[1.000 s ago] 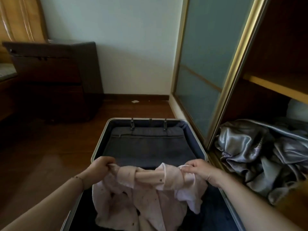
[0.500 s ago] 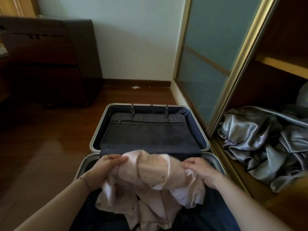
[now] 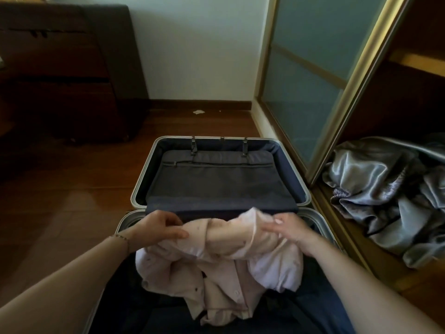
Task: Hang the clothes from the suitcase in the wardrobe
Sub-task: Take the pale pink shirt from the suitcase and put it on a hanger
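Pink button shirt [image 3: 216, 266], bunched, over open suitcase [image 3: 304, 196]: L hand [image 3: 156, 227] & R hand [image 3: 286, 227] each pinching its top edge, wardrobe [image 3: 375, 75] at R.

Pale pink shirt [image 3: 216, 266], navy-lined suitcase [image 3: 284, 169] with silver rim, silvery-grey satin cloth [image 3: 385, 189], reddish-brown floor [image 3: 72, 189].

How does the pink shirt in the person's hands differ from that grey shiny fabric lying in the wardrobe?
The pink shirt is pale, matte and has buttons; the grey fabric is glossy, satin-like, with no buttons in view.
The pink shirt is gripped by the left hand and right hand over the open suitcase; the grey fabric lies untouched on the wardrobe floor.
Both are crumpled and neither is hung.
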Available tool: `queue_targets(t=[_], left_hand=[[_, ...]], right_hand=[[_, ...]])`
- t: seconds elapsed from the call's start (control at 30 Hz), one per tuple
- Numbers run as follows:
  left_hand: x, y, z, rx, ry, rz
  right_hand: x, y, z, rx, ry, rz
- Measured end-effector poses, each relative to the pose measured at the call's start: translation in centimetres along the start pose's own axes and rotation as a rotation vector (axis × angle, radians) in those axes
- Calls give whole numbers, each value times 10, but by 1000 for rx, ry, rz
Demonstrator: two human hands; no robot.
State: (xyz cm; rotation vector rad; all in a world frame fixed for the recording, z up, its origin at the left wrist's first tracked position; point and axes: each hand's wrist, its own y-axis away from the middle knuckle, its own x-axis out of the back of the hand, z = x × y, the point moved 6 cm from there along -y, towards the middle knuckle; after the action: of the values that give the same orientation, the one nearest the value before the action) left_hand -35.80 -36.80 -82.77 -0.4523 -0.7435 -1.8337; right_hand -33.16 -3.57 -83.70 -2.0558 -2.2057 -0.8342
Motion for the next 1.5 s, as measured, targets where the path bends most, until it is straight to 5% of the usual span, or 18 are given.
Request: queue_targets(t=[0.2,0.3,0.37,0.5,0.8,1.17,1.5], left_hand=[[-3,-18,-20,143,-129,181],[-6,-30,-14,126,180,325],[-7,-37,-12,135,207,294],[-3,-47,1,181,310,203],[36,-30,81,185,226,300],[125,20,235,179,260,307],[303,87,413,97,289,399]], right_hand=[[-8,-18,18,-72,58,-17],[-1,-35,21,-46,-53,76],[-9,-39,23,-41,89,-6],[11,-52,12,6,4,97],[59,-22,-61,-95,72,-14],[154,52,-217,-89,84,48],[239,140,-449,45,76,75]])
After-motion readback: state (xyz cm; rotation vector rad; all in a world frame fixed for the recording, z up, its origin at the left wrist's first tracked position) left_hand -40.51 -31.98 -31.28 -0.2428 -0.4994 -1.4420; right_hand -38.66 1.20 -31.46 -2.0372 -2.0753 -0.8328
